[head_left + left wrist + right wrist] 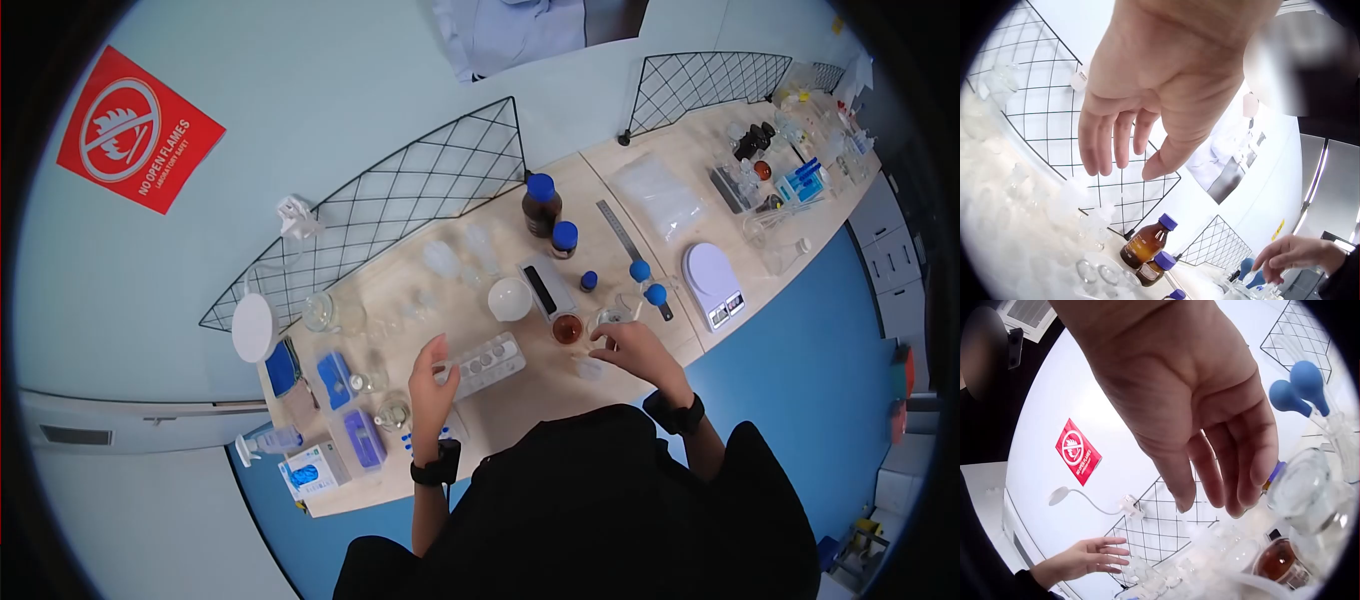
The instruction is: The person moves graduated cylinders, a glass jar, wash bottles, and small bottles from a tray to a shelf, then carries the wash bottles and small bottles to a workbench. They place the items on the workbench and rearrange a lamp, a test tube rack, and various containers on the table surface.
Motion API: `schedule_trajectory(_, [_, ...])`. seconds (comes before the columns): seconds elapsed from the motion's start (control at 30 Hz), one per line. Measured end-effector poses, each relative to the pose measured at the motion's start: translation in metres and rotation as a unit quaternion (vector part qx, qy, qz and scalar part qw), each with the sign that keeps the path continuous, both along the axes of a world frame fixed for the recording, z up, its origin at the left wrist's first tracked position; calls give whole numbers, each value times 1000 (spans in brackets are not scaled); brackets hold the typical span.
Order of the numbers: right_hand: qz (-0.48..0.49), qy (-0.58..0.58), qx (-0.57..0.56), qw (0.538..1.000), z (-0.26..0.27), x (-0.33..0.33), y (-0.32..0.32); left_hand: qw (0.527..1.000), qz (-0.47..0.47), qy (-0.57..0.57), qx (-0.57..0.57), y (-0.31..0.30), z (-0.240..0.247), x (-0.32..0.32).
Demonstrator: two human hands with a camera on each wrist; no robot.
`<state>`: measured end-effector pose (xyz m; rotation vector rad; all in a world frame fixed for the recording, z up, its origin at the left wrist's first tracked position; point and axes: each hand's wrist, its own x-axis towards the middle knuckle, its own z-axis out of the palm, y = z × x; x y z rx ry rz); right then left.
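Note:
My left hand hovers at the left end of a white well rack, fingers loosely bent and thumb apart. In the left wrist view that hand holds nothing. My right hand hangs over the front of the table beside a glass beaker. From the right wrist, the hand shows relaxed fingers and an empty palm, with a stoppered glass vessel right by the fingertips. A small cup of red-brown liquid stands just left of it. A white bowl sits behind the rack.
Brown bottles with blue caps stand at the back, near a steel ruler. Blue-bulbed droppers rise beside a white scale. Glassware and a purple box lie at the left. A wire grid borders the table.

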<state>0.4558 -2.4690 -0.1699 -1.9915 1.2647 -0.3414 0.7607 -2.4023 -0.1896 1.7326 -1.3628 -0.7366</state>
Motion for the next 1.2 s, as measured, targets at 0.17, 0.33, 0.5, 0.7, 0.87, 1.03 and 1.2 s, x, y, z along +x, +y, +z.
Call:
schedule_trajectory(0.17, [30, 33, -39, 998, -42, -6, 23, 998, -54, 23, 13, 15, -13, -26])
schedule_trajectory(0.33, [57, 35, -74, 995, -68, -2, 29, 990, -128, 25, 47, 14, -4, -59])
schedule_trajectory(0.5, [87, -65, -79, 991, 8, 5, 30, 982, -179, 39, 50, 11, 11, -79])
schedule_trajectory(0.7, [143, -125, -213, 958, 50, 45, 15, 962, -270, -19, -24, 0, 37, -87])
schedule_trajectory(0.87, [182, -188, -236, 936, 64, 82, 2, 978, -188, 69, -52, -7, 55, -62])
schedule_trajectory(1.03, [188, -243, -208, 929, 66, 122, -20, 988, -127, -25, -87, -32, 59, -6])
schedule_trajectory(1.2, [99, -239, -179, 949, 47, 166, -86, 992, 9, 17, -126, -78, 52, 66])
